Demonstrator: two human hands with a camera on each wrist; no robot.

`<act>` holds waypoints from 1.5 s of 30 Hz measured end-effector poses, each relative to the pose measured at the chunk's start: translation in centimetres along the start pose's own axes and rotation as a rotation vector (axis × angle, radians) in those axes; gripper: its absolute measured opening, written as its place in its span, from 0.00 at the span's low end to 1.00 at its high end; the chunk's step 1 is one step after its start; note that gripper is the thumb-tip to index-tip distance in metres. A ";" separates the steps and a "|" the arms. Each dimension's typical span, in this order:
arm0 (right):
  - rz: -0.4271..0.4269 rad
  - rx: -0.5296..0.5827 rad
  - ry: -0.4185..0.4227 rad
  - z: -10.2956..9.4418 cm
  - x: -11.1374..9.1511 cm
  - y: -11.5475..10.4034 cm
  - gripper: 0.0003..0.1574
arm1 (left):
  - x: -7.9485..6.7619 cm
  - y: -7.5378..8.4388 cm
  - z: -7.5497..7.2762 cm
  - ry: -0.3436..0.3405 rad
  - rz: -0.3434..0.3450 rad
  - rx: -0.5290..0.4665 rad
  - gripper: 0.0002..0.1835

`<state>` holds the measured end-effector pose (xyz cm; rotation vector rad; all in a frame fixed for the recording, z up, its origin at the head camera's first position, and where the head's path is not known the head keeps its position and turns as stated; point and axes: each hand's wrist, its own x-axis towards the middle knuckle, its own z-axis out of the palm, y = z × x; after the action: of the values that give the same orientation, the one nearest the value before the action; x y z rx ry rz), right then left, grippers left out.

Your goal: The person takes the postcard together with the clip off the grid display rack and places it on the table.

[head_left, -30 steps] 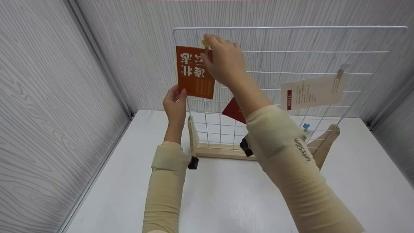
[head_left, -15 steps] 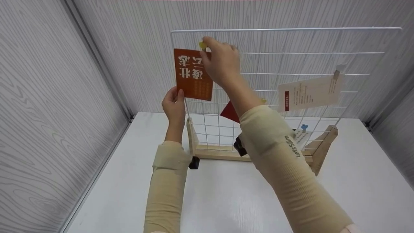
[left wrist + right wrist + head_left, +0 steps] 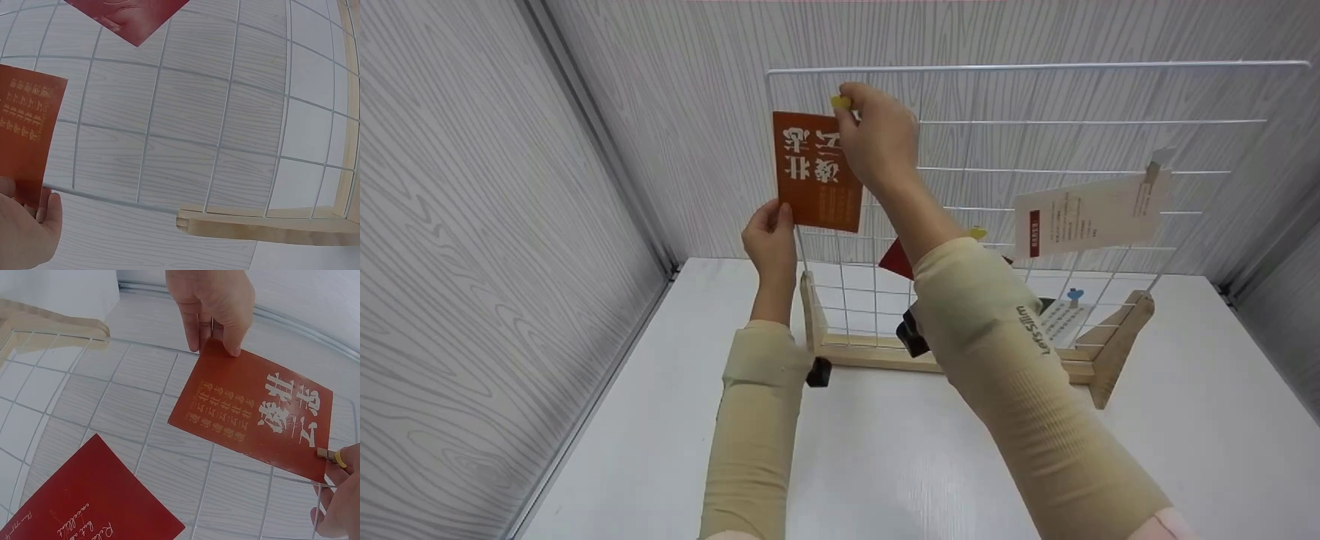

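Observation:
An orange card [image 3: 817, 171] with white characters lies against the upper left of a white wire grid [image 3: 997, 120]. My left hand [image 3: 771, 240] pinches its lower left corner between thumb and fingers. At the card's upper right edge my right hand [image 3: 883, 139] pinches a small wooden clip with a yellow heart [image 3: 841, 102]. The right wrist view shows this clip [image 3: 326, 454] overlapping the card's edge, with the right fingers around its yellow end. In the left wrist view the card [image 3: 25, 129] stands in front of the wires, its lower corner in the left hand [image 3: 28, 230].
A dark red card [image 3: 101, 495] hangs lower on the grid, partly behind my right arm in the head view. A white printed card [image 3: 1091, 214] is clipped at right, and a blue-topped clip [image 3: 1075, 295] holds another below. Wooden feet [image 3: 1117, 349] support the grid on a white table [image 3: 885, 450].
The right thumb and fingers have shifted slightly on the yellow clip, so less of it shows. The left hand stays at the card's corner; the view shifts slightly.

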<state>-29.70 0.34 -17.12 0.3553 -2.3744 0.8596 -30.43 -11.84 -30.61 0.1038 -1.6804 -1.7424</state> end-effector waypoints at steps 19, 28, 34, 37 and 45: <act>0.052 0.137 0.127 1.0 0.0 0.3 0.12 | -0.1 -0.1 0.1 0.034 -0.062 -0.109 0.12; 0.054 0.175 0.192 1.1 -0.3 0.4 0.10 | 0.0 0.0 0.2 0.035 -0.116 -0.166 0.14; 0.104 0.237 0.187 0.9 0.0 0.1 0.10 | 0.1 0.0 0.0 0.038 -0.141 -0.225 0.14; 0.110 0.294 0.192 0.8 0.1 0.1 0.10 | 0.2 0.0 -0.1 0.031 -0.143 -0.258 0.14; 0.132 0.412 0.223 0.7 0.1 0.0 0.08 | 0.2 -0.2 -0.7 0.017 -0.152 -0.285 0.13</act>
<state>-30.11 -0.13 -17.55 0.2480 -2.0241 1.3803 -30.27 -12.57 -30.88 0.1183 -1.4266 -2.0701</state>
